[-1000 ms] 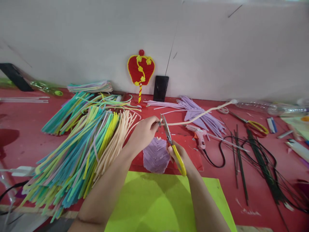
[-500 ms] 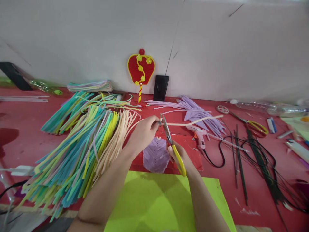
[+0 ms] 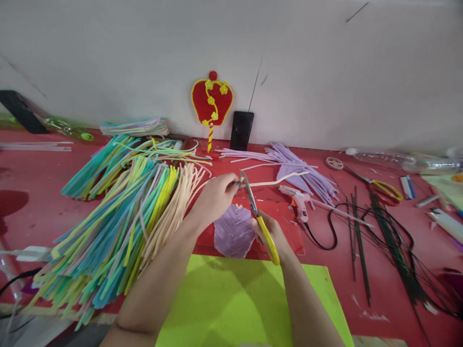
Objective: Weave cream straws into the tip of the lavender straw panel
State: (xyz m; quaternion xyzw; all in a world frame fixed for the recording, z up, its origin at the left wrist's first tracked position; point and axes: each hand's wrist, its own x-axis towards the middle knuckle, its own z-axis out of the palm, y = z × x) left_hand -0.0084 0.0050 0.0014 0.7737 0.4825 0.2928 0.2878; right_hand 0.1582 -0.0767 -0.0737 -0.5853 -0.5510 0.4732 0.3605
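Strip [image 3: 267,183] extends rightward from the left hand [image 3: 217,190].

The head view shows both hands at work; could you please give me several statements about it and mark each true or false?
1. The right hand holds yellow-handled scissors. True.
2. Both hands hold scissors. False: the left hand pinches the cream strip beside the blades.
3. The pink glue gun lies to the right of the purple ribbed piece. True.
4. The purple ribbed piece hangs on the wall. False: it lies on the red surface.
5. The cream strip extends rightward past the scissors. True.
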